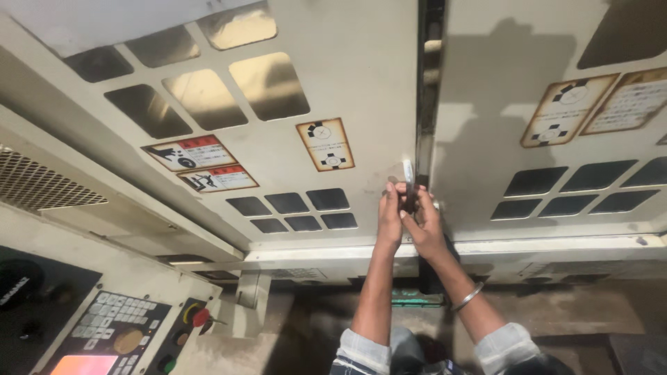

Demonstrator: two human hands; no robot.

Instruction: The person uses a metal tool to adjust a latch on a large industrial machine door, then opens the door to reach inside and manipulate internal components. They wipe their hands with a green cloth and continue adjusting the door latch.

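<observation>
Left hand and right hand both clamp the door handle at the seam between two cream machine doors. A narrow gap shows; doors not fully shut.

Both hands, left hand beside right hand, meet at the handle between two door panels.
</observation>
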